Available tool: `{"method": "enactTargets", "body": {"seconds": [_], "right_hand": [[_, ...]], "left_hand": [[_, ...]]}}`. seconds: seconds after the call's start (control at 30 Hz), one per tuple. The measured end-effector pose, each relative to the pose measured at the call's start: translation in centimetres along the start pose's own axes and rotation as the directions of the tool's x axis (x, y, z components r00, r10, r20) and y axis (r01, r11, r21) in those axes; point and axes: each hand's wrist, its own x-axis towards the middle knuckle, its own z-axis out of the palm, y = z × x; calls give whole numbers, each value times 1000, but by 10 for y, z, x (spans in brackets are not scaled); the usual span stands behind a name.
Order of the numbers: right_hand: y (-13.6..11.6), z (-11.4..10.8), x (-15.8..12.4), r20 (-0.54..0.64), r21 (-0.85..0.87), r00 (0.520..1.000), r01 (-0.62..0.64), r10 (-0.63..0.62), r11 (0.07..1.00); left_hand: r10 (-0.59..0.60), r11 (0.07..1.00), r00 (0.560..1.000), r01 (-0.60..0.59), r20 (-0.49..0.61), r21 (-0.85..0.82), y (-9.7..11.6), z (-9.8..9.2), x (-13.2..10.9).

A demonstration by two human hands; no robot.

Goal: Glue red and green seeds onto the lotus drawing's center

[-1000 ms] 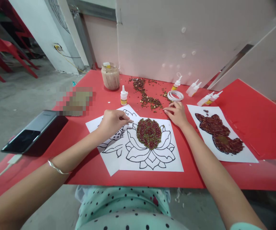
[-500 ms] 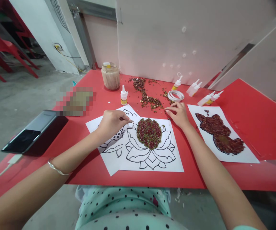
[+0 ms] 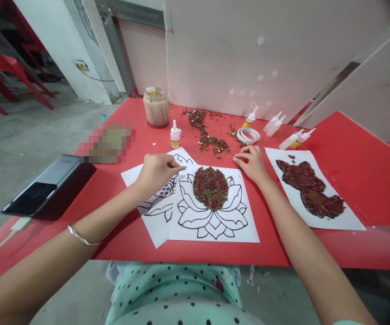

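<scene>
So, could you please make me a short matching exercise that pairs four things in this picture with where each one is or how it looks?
Things:
1. Clear glass jar
2. White paper with a black-outlined flower
3. White ring-shaped tape roll
4. Silver metal bangle

Places and states:
A. Just beyond the right hand
B. Around the left forearm
C. Upright at the back left of the red table
D. Partly covered by small dark red and green bean-like pieces

Pairs: 1-C, 2-D, 3-A, 4-B
</scene>
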Motion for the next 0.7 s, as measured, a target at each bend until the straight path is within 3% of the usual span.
{"method": "enactTargets", "body": {"seconds": [0.3,0.53,0.7], "right_hand": [[-8,3,2,-23,-11,1000,-3,3,1000],[-19,12,7,13,-110,1000,-26,27,994],[-22,10,6,86,-142,996,42,-30,989]], "left_hand": [[-43,999,999,43,-7,19,0,1,2],[90,990,996,-92,28,105,-8,2,3],[157,980,986,-162,53,118,-8,2,3]]}}
